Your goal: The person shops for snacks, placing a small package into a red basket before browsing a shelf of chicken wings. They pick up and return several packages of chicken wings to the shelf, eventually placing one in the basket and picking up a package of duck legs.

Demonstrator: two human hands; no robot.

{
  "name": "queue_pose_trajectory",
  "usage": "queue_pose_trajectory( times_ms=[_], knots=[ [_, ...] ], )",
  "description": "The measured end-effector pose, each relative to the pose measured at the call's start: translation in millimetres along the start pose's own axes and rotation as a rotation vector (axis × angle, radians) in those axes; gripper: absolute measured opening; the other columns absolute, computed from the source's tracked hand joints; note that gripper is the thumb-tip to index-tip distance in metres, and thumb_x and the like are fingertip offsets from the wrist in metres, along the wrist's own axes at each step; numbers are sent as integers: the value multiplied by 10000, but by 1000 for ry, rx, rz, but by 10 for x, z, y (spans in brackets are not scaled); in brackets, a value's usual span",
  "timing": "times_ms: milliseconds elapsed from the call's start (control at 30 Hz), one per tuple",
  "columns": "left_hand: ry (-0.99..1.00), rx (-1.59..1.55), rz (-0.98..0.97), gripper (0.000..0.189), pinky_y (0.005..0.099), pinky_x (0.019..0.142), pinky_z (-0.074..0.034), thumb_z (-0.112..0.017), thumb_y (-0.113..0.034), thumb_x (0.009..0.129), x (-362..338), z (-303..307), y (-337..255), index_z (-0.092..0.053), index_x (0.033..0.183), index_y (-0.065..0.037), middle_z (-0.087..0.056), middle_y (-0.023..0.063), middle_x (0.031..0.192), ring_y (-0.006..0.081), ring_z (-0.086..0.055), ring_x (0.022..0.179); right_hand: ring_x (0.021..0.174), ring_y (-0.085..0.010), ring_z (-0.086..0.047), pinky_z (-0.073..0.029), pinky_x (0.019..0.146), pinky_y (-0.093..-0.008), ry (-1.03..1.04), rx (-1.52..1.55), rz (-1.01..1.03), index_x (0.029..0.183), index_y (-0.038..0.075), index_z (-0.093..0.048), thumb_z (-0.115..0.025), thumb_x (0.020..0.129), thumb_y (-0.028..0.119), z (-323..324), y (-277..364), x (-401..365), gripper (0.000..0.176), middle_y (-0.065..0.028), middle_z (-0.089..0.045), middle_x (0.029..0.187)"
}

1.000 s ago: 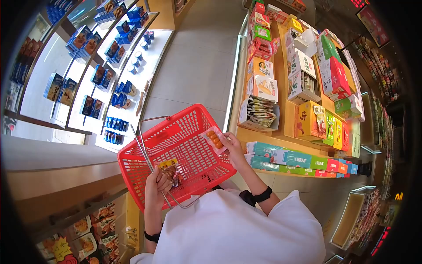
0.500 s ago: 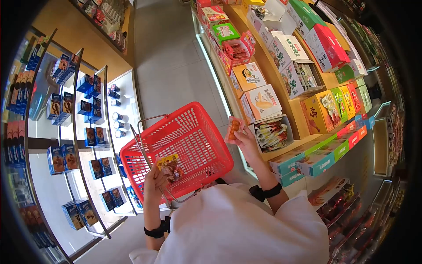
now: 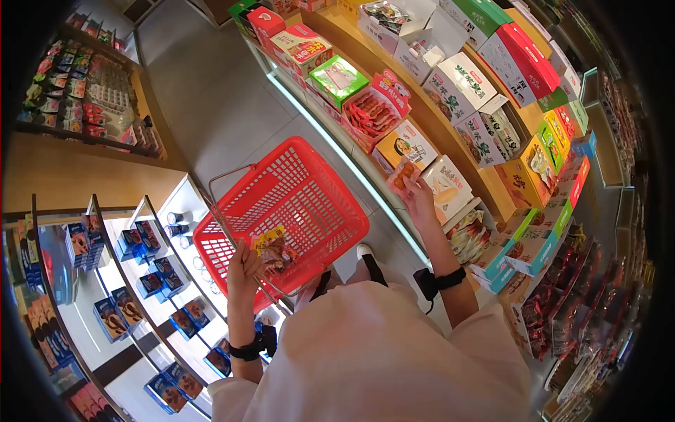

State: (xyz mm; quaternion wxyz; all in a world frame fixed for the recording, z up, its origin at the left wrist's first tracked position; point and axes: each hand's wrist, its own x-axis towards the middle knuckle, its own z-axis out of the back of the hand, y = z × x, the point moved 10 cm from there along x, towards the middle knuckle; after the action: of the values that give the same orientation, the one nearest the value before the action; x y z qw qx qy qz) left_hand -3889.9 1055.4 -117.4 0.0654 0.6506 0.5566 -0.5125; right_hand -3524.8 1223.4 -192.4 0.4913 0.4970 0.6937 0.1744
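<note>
A red plastic basket (image 3: 320, 211) with a metal handle hangs in front of my body. My left hand (image 3: 243, 269) is closed round its handle at the near left side. Beside those fingers a yellow-topped snack packet (image 3: 275, 250) shows against the basket; whether my left hand also touches it, I cannot tell. My right hand (image 3: 418, 200) is raised over the edge of the right-hand display, its fingers pinching a small clear packet with orange-brown pieces (image 3: 403, 174). Open snack boxes lie just beyond it, among them a red box of red packets (image 3: 373, 116).
Shelves of blue boxes (image 3: 118, 316) stand on the left, with a wooden snack display (image 3: 84, 172) beyond them. A grey floor aisle (image 3: 204, 84) runs between the two sides. Along the right, a tiered wooden display (image 3: 450, 144) holds several cartons.
The view has turned and shifted, bringing more of the left snack display into sight. My right hand, still holding the small packet, is now farther right and in front of the boxes.
</note>
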Motion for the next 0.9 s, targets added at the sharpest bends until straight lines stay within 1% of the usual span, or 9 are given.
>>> queue_pose_trajectory(
  times_ms=[233, 500, 533, 633, 667, 733, 767, 800, 900],
  knots=[
    [57, 255, 190, 369, 221, 373, -165, -390, -286, 915, 951, -186, -670, -310, 581, -149, -192, -51, 456, 65, -163, 380, 791, -120, -562, -466, 695, -251, -225, -111, 44, 994, 38, -513, -602, 780, 121, -450, 163, 1120, 246, -35, -565, 911],
    [28, 563, 236, 412, 231, 365, -135, -412, -325, 905, 1424, -590, -1027, -259, 563, -153, -200, -57, 449, 55, -171, 371, 657, -115, -556, -438, 503, -220, -389, -269, 30, 906, 46, -527, -645, 724, 77, -78, -93, 2567, 219, -48, -574, 789],
    [9, 589, 261, 408, 230, 368, -135, -419, -323, 903, 1472, -637, -1058, -262, 567, -153, -209, -56, 452, 52, -178, 375, 598, -122, -547, -439, 491, -224, -384, -153, 31, 865, 33, -530, -658, 707, 72, -55, -190, 2661, 207, -39, -550, 718],
    [-3, 613, 289, 396, 224, 368, -154, -435, -321, 897, 1600, -756, -1115, -274, 574, -157, -221, -57, 460, 51, -188, 378, 551, -115, -518, -411, 476, -228, -537, -323, 142, 832, 68, -551, -628, 745, 105, -12, -158, 2705, 123, -11, -562, 705],
    [-16, 633, 285, 395, 225, 366, -158, -430, -317, 900, 1663, -787, -1164, -273, 574, -155, -220, -59, 459, 50, -189, 379, 565, -112, -527, -391, 461, -237, -620, -348, 109, 806, 41, -557, -631, 743, 119, -8, -140, 2642, 125, -49, -580, 700],
    [-10, 637, 295, 392, 225, 365, -161, -420, -311, 904, 1779, -861, -1219, -273, 578, -152, -218, -61, 458, 50, -189, 381, 571, -124, -538, -396, 464, -260, -693, -708, 290, 783, 17, -558, -634, 744, 151, -18, 34, 2639, 158, -66, -578, 670],
    [-4, 619, 309, 389, 224, 365, -162, -417, -309, 906, 1812, -884, -1230, -273, 581, -150, -218, -62, 459, 49, -189, 383, 574, -130, -543, -398, 466, -272, -707, -895, 374, 772, 5, -559, -636, 745, 166, -63, 66, 2619, 181, -75, -577, 654],
    [8, 618, 305, 396, 224, 371, -163, -413, -308, 908, 1836, -913, -1234, -271, 576, -148, -214, -61, 459, 49, -186, 388, 587, -172, -562, -412, 512, -320, -675, -921, 330, 722, -24, -555, -643, 738, 217, -40, 24, 2677, 257, -117, -571, 625],
    [33, 605, 364, 400, 225, 389, -166, -411, -316, 910, 1869, -956, -1217, -274, 576, -145, -210, -57, 462, 53, -178, 393, 566, -218, -565, -421, 548, -346, -638, -1243, 348, 677, -31, -545, -641, 736, 229, -239, 187, 2624, 283, -135, -567, 613]
  ],
)
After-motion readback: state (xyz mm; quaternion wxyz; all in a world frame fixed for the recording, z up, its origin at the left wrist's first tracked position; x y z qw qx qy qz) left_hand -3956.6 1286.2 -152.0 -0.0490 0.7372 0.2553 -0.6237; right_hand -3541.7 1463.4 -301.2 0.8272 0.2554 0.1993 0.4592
